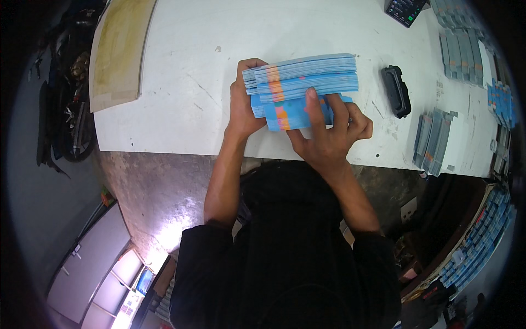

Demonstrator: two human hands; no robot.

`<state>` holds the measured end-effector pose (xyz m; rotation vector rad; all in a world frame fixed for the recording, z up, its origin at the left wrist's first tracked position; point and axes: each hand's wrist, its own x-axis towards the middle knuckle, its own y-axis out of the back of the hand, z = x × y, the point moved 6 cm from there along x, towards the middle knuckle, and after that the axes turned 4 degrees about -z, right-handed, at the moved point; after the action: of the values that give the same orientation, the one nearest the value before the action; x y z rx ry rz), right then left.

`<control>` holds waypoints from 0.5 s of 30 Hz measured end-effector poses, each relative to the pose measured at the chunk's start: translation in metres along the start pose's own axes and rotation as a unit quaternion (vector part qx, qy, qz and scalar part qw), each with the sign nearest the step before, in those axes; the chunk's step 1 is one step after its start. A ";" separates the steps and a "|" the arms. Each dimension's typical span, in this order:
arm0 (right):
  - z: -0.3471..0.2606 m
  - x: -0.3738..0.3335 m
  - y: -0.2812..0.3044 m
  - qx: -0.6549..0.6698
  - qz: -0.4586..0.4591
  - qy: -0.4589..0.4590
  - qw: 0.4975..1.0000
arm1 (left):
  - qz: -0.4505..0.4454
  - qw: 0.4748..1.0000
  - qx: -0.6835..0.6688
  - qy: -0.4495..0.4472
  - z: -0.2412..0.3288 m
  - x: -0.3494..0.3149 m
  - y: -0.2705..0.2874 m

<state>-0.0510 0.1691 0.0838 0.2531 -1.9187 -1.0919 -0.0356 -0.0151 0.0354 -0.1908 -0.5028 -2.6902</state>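
A thick stack of flat blue printed packets (307, 79), with orange patches near its left end, is held up over the white table. My left hand (245, 104) is closed round the left end of the stack, its fingers mostly hidden behind it. At the near side my right hand (331, 129) grips the stack, one fingertip pressed on its front edge and the thumb at the lower edge. Below the layered edges, the broad blue face of a packet shows, partly covered by the right fingers.
On the white table (181, 109), a cardboard sheet (118, 60) lies at the left. A black oblong case (396, 91) sits right of my hands, a phone (405, 10) beyond it. Grey-edged bundles (433, 141) stand at the right, and shelved blue packets (476, 241) at lower right.
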 end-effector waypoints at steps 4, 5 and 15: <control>-0.001 -0.002 0.000 -0.021 -0.015 0.021 0.999 | -0.001 1.000 0.001 0.002 0.003 0.000 0.000; -0.001 -0.002 -0.001 -0.021 -0.014 0.022 0.999 | -0.002 1.000 0.012 -0.005 0.005 0.001 0.000; -0.002 0.001 0.013 -0.006 0.037 0.008 0.999 | -0.003 1.000 0.010 -0.017 0.004 0.001 0.000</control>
<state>-0.0469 0.1755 0.0946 0.1819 -1.8927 -1.0490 -0.0358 -0.0141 0.0389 -0.2299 -0.5403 -2.6909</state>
